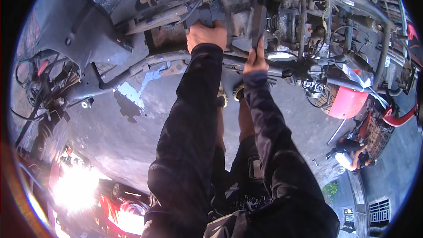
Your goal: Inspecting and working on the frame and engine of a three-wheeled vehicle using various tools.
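A bare motorcycle frame [176,56] lies across the upper part of the head view, with its tubes, brackets and engine parts exposed. Over its middle, my left hand [206,35] is closed in a fist round a dark flat piece [204,12], whose end sticks out beyond the knuckles. To its right, my right hand [256,57] grips the near end of a long dark flat bar [259,20] between thumb and fingers. The bar points away from me across the frame, near a coil spring [272,20]. Whether the two dark pieces join cannot be made out.
A dark plastic panel [88,31] and loose cables [31,79] are at the left. On the right are a carburettor [315,81], a red fender [349,103] and a seated person [350,155]. Lower left, glare falls near a red vehicle [114,209].
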The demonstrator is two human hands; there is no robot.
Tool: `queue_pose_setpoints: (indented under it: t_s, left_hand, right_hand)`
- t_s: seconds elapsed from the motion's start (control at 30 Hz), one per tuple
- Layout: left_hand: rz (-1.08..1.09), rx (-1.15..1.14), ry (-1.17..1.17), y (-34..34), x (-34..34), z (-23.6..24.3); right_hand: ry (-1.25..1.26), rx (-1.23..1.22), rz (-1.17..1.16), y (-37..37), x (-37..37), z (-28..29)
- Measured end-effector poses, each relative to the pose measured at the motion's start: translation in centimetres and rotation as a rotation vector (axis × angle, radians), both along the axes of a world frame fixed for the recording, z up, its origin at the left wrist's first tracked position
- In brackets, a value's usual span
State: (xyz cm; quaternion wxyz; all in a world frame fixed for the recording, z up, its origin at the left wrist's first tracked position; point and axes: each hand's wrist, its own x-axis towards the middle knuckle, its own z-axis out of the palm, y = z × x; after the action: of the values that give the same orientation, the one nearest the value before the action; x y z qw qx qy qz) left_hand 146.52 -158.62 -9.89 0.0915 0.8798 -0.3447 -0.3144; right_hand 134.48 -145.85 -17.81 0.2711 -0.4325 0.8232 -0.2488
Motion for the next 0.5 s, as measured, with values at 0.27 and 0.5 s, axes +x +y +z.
queue_pose_setpoints:
  t_s: [0.27,0.5]
  left_hand:
    - [-0.011,0.017,0.018,0.3,0.1,-0.4]
    - [-0.017,-0.014,0.008,0.1,-0.1,0.1]
  right_hand:
    - [0.158,0.085,0.177,2.0,-1.5,0.8]
    - [0.199,0.375,0.213,5.8,-1.8,1.9]
